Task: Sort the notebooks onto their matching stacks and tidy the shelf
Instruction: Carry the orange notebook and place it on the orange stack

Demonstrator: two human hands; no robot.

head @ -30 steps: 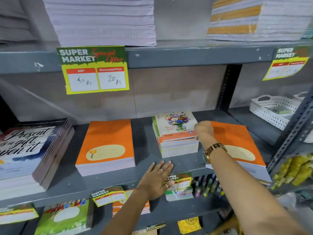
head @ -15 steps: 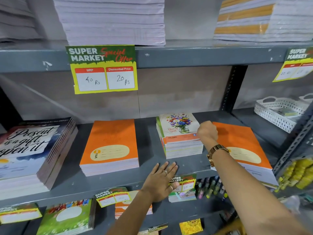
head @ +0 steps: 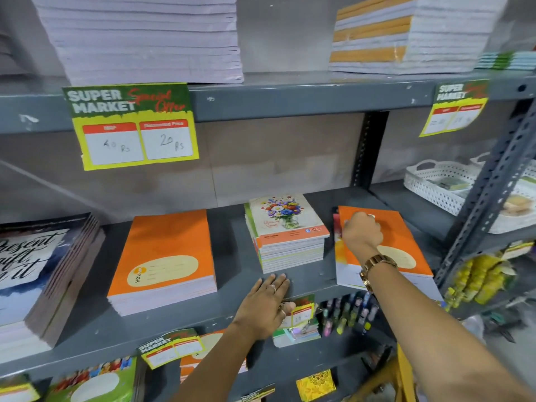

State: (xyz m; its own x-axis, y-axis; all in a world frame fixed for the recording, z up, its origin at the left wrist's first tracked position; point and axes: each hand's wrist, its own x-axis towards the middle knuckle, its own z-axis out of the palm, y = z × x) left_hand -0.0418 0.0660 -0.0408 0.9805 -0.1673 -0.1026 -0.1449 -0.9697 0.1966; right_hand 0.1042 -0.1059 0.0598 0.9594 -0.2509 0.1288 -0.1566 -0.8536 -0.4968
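Note:
On the grey middle shelf (head: 237, 248) lie, from left to right, a dark stack with script lettering (head: 43, 271), an orange notebook stack (head: 165, 259), a smaller flower-cover stack (head: 285, 227) and a second orange stack (head: 406, 242). My right hand (head: 361, 232) grips the left edge of the top orange notebook on the right stack and tilts it up; a colourful cover shows beneath that edge. My left hand (head: 265, 306) lies flat, fingers apart, on the shelf's front edge below the flower stack.
Tall pale notebook piles (head: 145, 39) and orange-striped piles (head: 406, 33) fill the upper shelf. Price tags (head: 133, 126) hang from the shelf edge. White lattice baskets (head: 441, 181) stand at the right behind a slotted upright (head: 490, 192). Pens (head: 345, 314) and more notebooks sit below.
My right hand has moved right from the gap beside the flower stack onto the right orange stack and raised the top cover's left edge. The left hand has stayed put.

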